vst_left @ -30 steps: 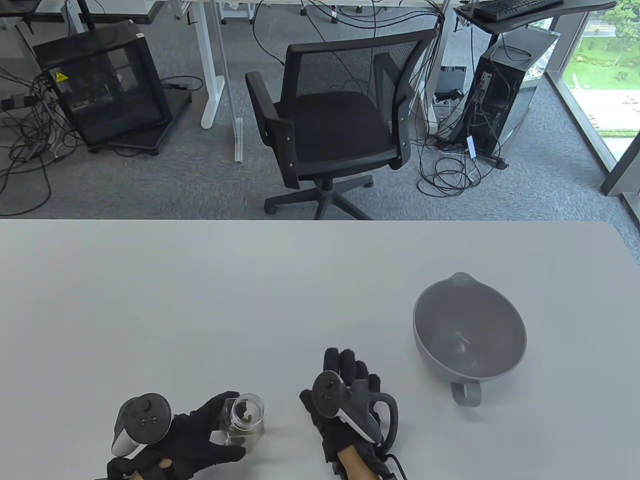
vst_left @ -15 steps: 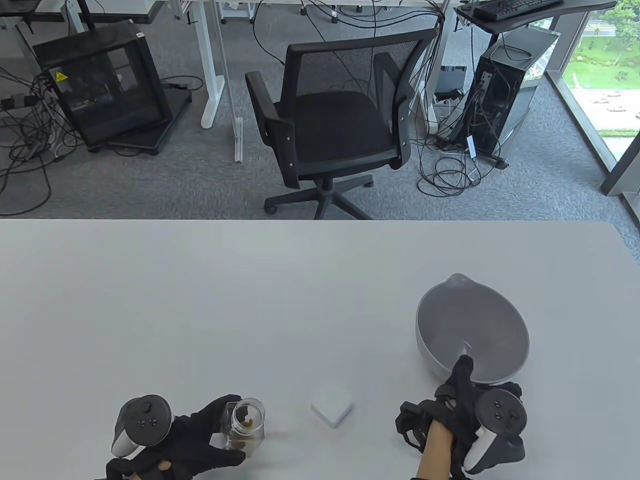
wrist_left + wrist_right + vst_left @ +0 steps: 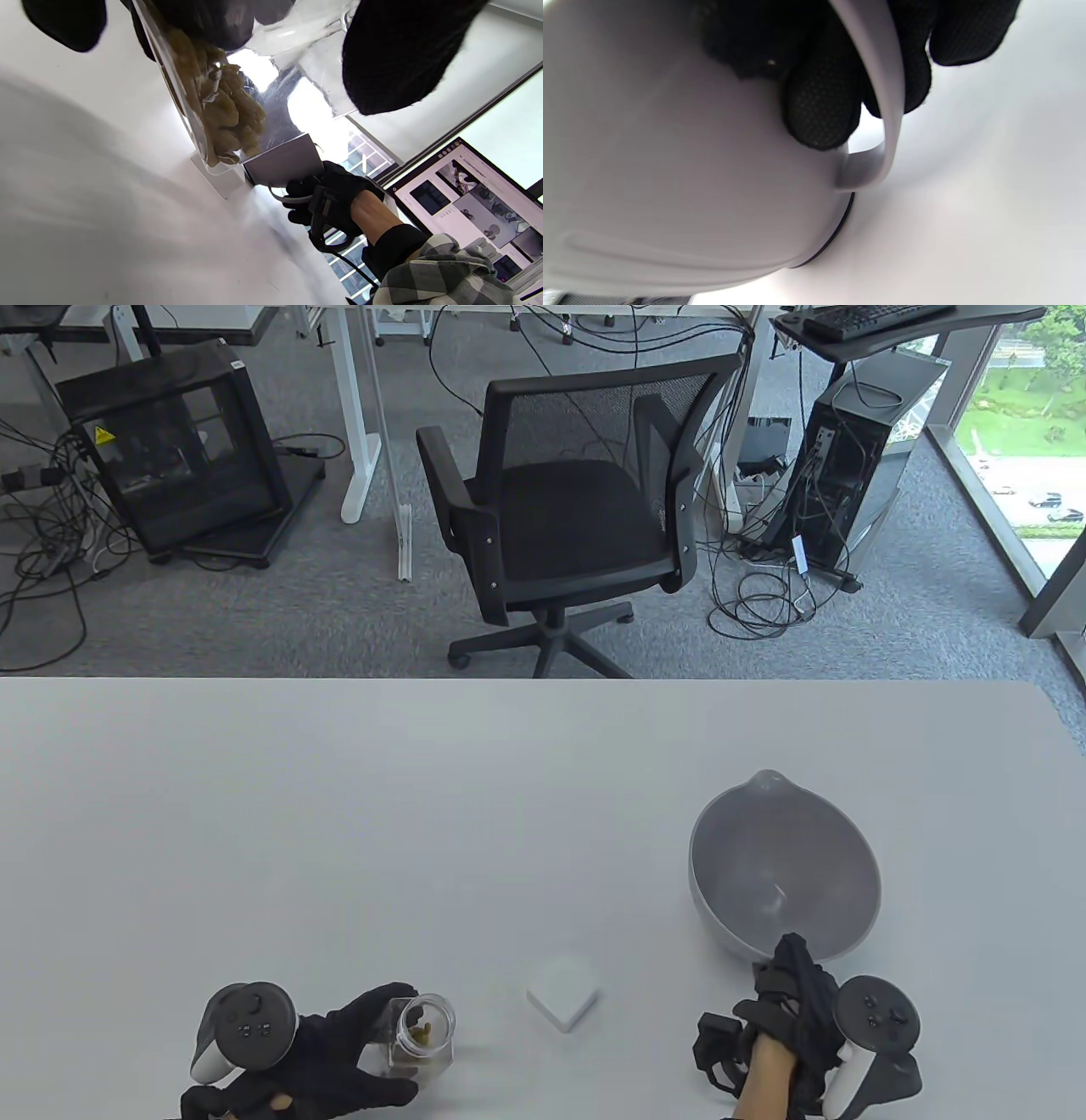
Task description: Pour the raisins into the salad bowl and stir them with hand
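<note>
An open glass jar (image 3: pixel 422 1033) of yellowish raisins (image 3: pixel 222 112) is held just above the table near its front edge. My left hand (image 3: pixel 386 1042) grips it between thumb and fingers (image 3: pixel 394 55). The grey salad bowl (image 3: pixel 785 869) sits at the right with its spout pointing away. My right hand (image 3: pixel 793 984) holds the bowl's handle (image 3: pixel 882 84), with its fingers (image 3: pixel 823 101) curled through the loop against the bowl's wall (image 3: pixel 670 169). No raisins show inside the bowl. In the left wrist view the right hand (image 3: pixel 335 199) shows beyond the jar.
The jar's white square lid (image 3: pixel 562 991) lies on the grey table (image 3: pixel 424 831) between my two hands. A black office chair (image 3: pixel 568 509) stands beyond the far edge. A monitor (image 3: pixel 466 186) shows at the right of the left wrist view.
My right hand left the lid on the table, went right and took the bowl's handle. The bowl has shifted a little to the left. The jar has risen slightly in my left hand.
</note>
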The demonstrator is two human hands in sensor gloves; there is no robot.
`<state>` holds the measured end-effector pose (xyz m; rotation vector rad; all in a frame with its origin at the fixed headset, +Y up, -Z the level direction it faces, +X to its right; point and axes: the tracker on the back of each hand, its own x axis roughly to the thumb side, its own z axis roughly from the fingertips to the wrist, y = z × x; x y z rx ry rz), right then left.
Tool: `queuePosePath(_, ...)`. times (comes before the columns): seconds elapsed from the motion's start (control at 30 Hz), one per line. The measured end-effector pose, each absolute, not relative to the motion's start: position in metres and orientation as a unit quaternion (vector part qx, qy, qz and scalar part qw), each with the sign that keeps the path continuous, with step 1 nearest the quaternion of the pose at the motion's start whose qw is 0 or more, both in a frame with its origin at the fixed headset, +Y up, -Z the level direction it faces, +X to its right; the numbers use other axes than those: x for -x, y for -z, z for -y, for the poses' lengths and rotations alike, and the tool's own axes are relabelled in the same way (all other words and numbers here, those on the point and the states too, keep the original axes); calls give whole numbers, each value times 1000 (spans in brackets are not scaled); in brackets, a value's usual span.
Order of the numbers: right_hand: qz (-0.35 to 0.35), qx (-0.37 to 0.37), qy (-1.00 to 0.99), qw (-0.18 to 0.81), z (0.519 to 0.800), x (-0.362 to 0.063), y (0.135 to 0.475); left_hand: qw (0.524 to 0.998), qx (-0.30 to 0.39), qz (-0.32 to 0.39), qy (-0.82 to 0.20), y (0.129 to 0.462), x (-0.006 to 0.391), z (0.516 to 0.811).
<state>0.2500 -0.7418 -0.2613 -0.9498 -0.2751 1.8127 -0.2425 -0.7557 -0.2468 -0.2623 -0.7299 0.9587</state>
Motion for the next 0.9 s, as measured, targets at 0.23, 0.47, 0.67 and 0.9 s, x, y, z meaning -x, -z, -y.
queuePosePath(0.23, 42, 172, -821, 543, 727, -157, 291, 771, 195, 354, -492, 248, 240, 763)
queuePosePath(0.47, 9, 63, -891, 450, 728, -79, 299, 738, 220, 360, -527, 253, 243, 764)
queuePosePath(0.67, -17, 56, -884, 465, 743, -59, 303, 742, 193, 359, -533, 257, 249, 755)
queuePosePath(0.9, -45, 45, -869, 491, 749, -62, 306, 714, 169, 338, -589, 261, 266, 746)
